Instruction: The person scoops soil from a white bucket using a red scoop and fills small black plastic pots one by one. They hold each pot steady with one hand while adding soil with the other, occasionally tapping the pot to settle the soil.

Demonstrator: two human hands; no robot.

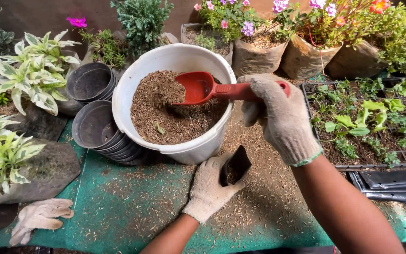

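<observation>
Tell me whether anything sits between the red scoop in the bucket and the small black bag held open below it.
Only the white plastic bucket's near wall and rim lie between the red plastic scoop, held by the right hand, and the small black planting bag in the left hand. Nothing else intervenes.

Outdoor potting spot on a green mat in bright sun.

A green mat (118,211) strewn with brown husks covers the ground under the hands. Beyond them stands a brown wall (48,14) lined with flowering plants in bags (306,51). Left are leafy plants (34,70) and a spare glove (38,216); right, a seedling tray (367,122).
</observation>
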